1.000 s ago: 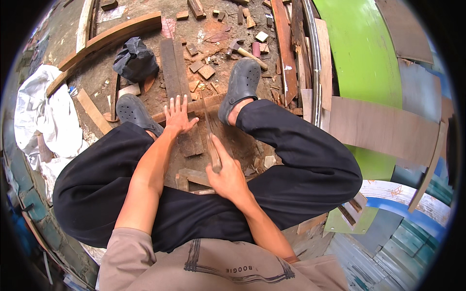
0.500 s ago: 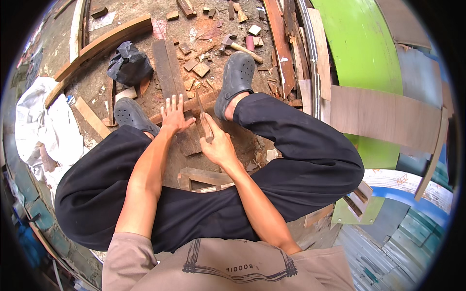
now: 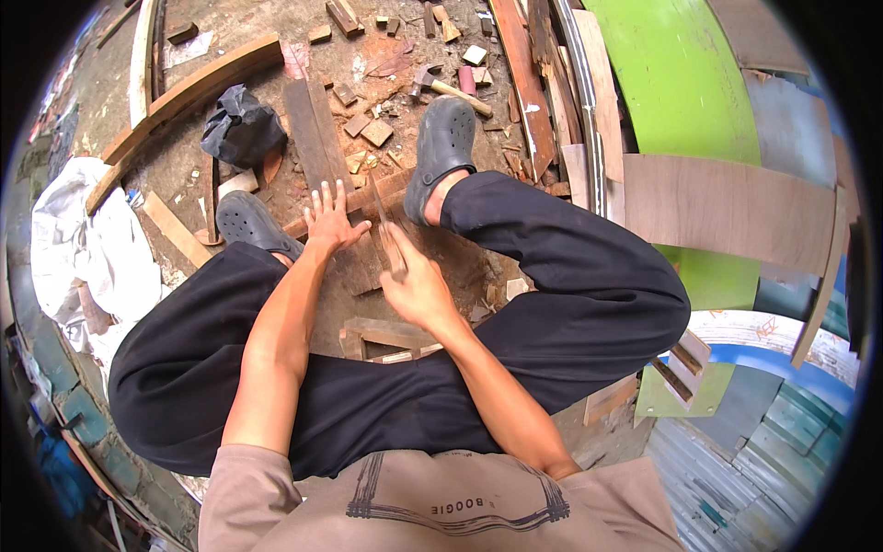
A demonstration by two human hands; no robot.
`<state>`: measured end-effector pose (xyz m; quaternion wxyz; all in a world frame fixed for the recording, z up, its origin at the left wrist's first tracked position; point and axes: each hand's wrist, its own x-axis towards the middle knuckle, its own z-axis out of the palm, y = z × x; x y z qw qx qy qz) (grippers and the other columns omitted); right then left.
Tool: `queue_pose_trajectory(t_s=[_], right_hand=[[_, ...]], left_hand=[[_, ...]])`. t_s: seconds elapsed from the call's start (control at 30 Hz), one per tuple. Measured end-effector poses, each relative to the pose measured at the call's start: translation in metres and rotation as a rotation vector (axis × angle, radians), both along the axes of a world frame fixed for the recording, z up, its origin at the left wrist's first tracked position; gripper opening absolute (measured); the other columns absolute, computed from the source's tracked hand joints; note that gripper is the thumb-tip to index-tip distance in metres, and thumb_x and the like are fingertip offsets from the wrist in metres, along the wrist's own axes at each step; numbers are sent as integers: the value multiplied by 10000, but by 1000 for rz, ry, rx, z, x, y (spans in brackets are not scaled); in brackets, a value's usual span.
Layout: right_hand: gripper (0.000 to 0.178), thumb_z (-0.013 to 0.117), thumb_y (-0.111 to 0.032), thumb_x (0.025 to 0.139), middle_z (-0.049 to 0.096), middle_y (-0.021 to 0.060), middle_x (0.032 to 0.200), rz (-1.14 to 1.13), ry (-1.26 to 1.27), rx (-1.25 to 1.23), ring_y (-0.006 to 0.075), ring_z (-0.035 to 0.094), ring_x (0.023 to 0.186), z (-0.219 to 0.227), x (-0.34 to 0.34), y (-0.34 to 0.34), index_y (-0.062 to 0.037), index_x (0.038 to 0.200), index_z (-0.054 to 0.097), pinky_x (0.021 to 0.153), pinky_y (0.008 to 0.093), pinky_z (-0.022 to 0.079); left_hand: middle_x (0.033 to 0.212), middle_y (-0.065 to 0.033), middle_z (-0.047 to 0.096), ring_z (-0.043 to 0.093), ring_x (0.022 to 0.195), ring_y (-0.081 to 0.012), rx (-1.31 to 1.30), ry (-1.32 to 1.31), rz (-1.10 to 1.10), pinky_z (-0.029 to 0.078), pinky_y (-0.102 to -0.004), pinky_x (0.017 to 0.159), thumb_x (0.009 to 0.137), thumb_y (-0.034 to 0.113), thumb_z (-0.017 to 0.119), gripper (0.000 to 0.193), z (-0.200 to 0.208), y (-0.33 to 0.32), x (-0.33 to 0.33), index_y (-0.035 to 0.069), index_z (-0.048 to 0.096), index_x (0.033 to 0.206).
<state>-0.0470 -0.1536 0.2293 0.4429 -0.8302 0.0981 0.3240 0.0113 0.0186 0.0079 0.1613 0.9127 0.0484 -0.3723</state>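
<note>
A dark wooden plank (image 3: 311, 129) lies lengthwise between my feet, resting across a wooden crosspiece (image 3: 397, 184). My left hand (image 3: 332, 221) presses flat on the plank, fingers spread. In my right hand (image 3: 419, 287) is a handsaw, gripped by its wooden handle (image 3: 395, 256). The saw's thin blade (image 3: 375, 189) points away from me, at the plank's right edge beside my left thumb. Slight blur hides the blade's teeth and how deep it sits.
Small wood offcuts (image 3: 376, 133) and a hammer (image 3: 457, 92) lie beyond my feet. To the left are a black plastic bag (image 3: 242, 127), a curved wooden piece (image 3: 198, 87) and white cloth (image 3: 87, 244). Boards and a green panel (image 3: 685, 83) line the right. A wooden frame (image 3: 391, 333) sits close to me.
My right hand and the saw have drawn back slightly toward me. My left hand stays in place on the plank, and the whole view has shifted a little.
</note>
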Motion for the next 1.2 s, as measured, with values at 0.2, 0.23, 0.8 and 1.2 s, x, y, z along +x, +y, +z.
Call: queue_pose_trajectory(t_s=[0.2,0.23,0.8,1.2], right_hand=[[782,616,-110,836,673,344,971,-28,-197,112,502,679,870,39,-47,-15,-48,1573,361,802,528,527],[784,617,-108,833,676,340,990,-30,-139,93,499,680,879,35,-40,-11,-45,1572,362,807,526,529],[790,599,-23,814,572,263,1427,-31,174,-4,442,611,1230,6,-2,-4,-52,1569,372,1015,418,510],[778,633,-111,840,680,347,991,-88,-61,79,514,674,905,-19,-9,-14,-93,1572,367,847,535,541]], left_hand=[[1730,-181,-50,15,1589,-416,14,-20,-29,131,-601,1252,852,628,714,1197,7,-3,2,162,-31,1665],[1729,-182,-51,19,1589,-416,12,-23,-32,134,-601,1252,854,624,714,1194,6,-3,0,162,-30,1665],[1722,-215,-8,87,1573,-453,-55,-62,-56,184,-641,1227,854,609,705,1146,-3,9,-8,176,27,1670],[1727,-192,49,87,1563,-489,-145,-168,-199,177,-699,1201,850,577,712,1054,-1,17,-20,221,149,1666]])
